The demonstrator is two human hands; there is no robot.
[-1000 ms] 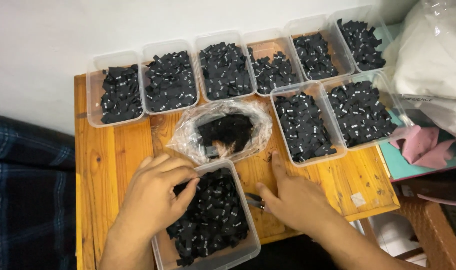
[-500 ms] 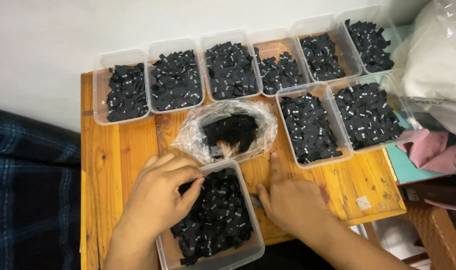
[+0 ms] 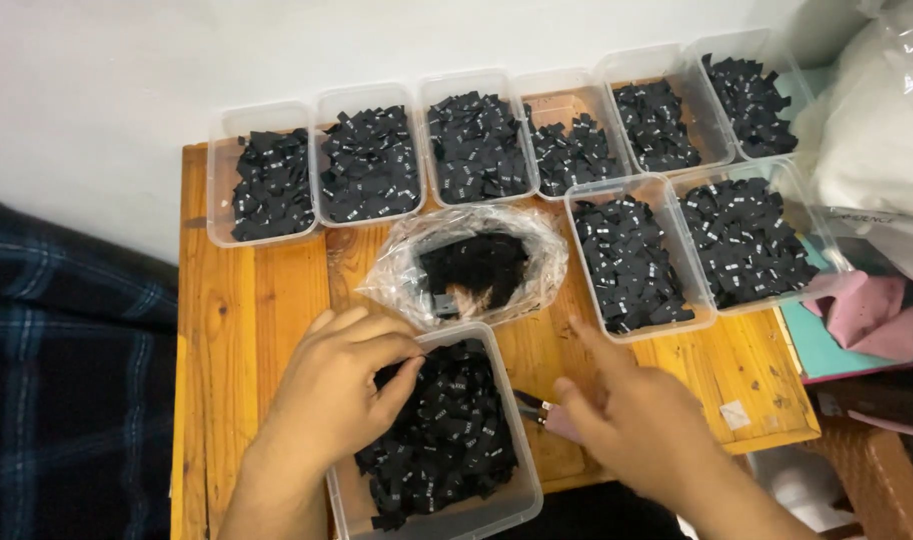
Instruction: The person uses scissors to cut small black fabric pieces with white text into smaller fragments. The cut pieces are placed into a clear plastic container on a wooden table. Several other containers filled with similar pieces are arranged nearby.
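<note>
My left hand (image 3: 336,390) rests on the left rim of a clear plastic container (image 3: 511,440) at the table's near edge. Its thumb and fingers are pinched on a black fabric label at the top of the label pile (image 3: 446,440) that fills the container. My right hand (image 3: 626,425) hovers blurred to the right of the container, fingers apart and holding nothing. Small snips (image 3: 536,405) lie on the wood between the container and that hand.
An open clear plastic bag (image 3: 476,265) of black labels lies mid-table. Several clear tubs of black labels (image 3: 366,165) line the back and right (image 3: 636,250) of the wooden table (image 3: 246,300). White bags and pink cloth (image 3: 876,310) sit at the right, dark plaid fabric at the left.
My right hand has lifted off the table beside the container and moved a little right, fingers spreading. My left hand stays pinched at the label pile.
</note>
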